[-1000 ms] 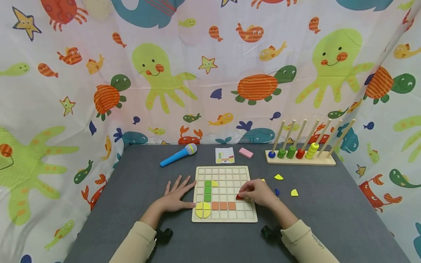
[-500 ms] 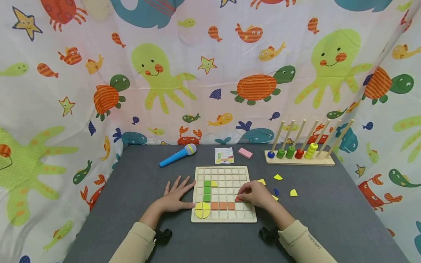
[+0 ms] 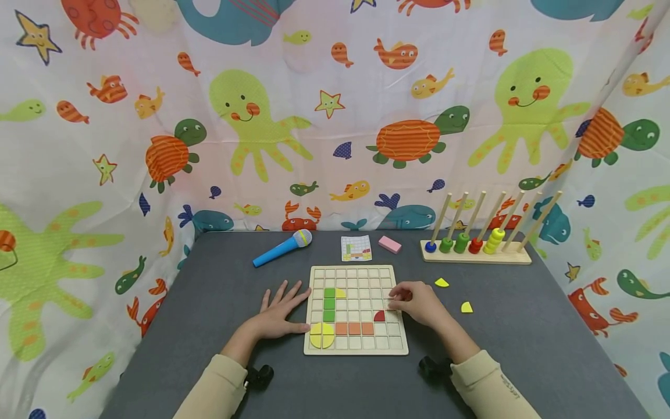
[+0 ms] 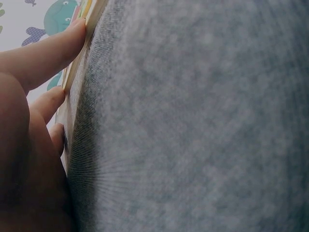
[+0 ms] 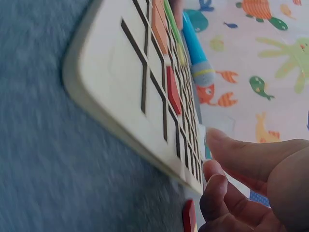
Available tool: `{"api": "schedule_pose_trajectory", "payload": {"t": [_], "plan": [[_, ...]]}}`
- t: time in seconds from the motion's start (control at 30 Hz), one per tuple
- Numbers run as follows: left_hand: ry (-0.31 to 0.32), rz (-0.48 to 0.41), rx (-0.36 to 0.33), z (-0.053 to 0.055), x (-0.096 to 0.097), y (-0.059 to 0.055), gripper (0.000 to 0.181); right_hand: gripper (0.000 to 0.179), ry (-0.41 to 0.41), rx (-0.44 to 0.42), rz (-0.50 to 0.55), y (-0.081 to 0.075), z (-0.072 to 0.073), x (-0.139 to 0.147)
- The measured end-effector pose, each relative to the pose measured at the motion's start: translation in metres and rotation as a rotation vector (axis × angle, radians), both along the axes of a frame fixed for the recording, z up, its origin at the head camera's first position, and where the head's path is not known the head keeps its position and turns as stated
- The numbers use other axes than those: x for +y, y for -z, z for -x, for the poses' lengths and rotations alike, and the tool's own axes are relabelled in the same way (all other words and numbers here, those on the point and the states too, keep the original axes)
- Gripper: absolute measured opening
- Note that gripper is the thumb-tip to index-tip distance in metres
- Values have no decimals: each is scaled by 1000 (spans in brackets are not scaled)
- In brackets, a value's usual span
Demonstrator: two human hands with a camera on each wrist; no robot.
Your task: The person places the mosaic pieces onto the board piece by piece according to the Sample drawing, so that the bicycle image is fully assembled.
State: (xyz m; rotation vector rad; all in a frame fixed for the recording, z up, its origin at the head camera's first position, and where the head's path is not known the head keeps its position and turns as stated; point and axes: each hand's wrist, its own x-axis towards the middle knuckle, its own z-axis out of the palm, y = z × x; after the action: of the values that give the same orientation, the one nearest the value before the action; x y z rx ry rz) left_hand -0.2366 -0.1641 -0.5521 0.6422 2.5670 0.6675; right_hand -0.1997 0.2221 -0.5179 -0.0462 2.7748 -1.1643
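Red quarter-circle piece (image 3: 380, 316) lay seated in a cell of the wooden grid board (image 3: 356, 349), near its right edge, just right of the orange row (image 3: 355, 328). Right hand (image 3: 416, 302) hovered just above and right of it, fingers loosely curled, holding nothing, over the board's right edge. Left hand (image 3: 279, 314) lay flat, fingers spread, against the board's left edge. Board sat mid-table on grey cloth (image 3: 523, 349); loose yellow pieces (image 3: 442, 283) lay toward the right edge, clear of the hand.

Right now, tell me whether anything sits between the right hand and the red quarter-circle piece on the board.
Nothing visible does. The right hand rests at the board's right edge, and only bare grid cells separate it from the red piece.
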Motion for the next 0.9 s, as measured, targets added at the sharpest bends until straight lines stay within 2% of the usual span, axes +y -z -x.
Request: {"api": "schedule_pose_trajectory", "payload": {"t": [0.2, 0.57, 0.7, 0.9], "plan": [[5, -21, 4, -2, 0, -3, 94, 25, 50, -5, -37, 2, 5, 17], [-2, 13, 5, -2, 1, -2, 93, 37, 34, -48, -123, 8, 13, 30], [0, 17, 9, -1, 1, -1, 93, 37, 33, -51, -141, 8, 14, 32], [3, 10, 12, 0, 0, 1, 94, 31, 72, -59, -137, 7, 15, 34]]}}
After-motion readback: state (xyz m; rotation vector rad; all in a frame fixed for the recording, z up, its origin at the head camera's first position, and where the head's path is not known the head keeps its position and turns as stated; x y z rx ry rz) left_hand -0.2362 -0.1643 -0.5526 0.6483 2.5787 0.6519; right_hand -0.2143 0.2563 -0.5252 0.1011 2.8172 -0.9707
